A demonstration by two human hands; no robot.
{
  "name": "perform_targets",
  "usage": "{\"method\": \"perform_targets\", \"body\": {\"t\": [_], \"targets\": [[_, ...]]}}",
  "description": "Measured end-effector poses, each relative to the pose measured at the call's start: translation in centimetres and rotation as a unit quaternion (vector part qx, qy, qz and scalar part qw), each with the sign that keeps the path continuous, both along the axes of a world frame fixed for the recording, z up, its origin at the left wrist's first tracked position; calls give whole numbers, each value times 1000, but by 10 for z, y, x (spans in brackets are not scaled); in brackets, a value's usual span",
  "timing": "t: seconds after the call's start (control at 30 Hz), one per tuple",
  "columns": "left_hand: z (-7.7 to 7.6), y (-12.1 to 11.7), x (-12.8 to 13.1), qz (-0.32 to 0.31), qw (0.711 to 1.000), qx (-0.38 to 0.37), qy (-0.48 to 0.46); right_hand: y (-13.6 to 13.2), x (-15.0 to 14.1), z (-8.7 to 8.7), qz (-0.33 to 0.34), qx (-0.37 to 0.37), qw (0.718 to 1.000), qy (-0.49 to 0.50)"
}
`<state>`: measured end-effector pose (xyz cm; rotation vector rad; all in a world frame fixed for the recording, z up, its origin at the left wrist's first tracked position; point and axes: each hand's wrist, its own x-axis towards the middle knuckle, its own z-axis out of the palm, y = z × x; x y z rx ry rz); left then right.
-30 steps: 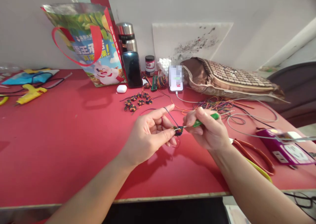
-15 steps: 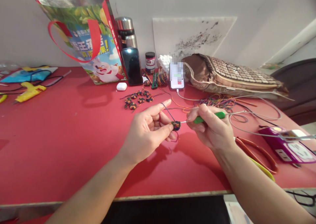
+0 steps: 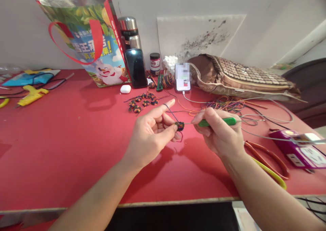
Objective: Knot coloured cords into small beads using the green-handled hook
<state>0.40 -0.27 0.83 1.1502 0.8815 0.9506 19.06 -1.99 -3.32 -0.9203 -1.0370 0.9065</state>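
Observation:
Between thumb and fingers, my left hand (image 3: 152,132) pinches a small crocheted piece (image 3: 180,126) in dark, multicoloured yarn. A dark strand of yarn (image 3: 171,112) runs from that piece up over my raised left index finger, and a loop of it hangs below. In my right hand (image 3: 221,131) is a crochet hook (image 3: 217,122) with a green handle, its thin metal shaft pointing left to the crocheted piece. Whether the tip sits inside a stitch is too small to tell. Several similar crocheted pieces (image 3: 146,103) lie on the table beyond my left hand.
Pliers (image 3: 270,159) and a purple power strip (image 3: 297,148) lie right of my right arm. A tangle of yarn (image 3: 224,103), a charging phone (image 3: 182,78) and a brown bag (image 3: 241,75) are behind. Left stand a gift bag (image 3: 89,44), a dark phone (image 3: 137,68) and a yellow glue gun (image 3: 32,94).
The crocheted piece and my left hand have shifted slightly left and up. The hook's rear end has swung a little right and lower. Both grips stay the same.

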Motion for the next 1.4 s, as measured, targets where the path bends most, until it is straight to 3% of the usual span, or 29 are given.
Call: {"method": "perform_targets", "body": {"t": [0.2, 0.8, 1.4], "targets": [[-1, 0, 2, 13, 1000, 16, 2, -6, -1, -2, -31, -1, 998, -55], [0, 0, 1, 8, 1000, 24, -12, -2, -5, 0, -14, 23, 1000, 16], [-4, -5, 0, 18, 995, 83, 58, -8, 1, -4, -17, 16, 995, -93]]}}
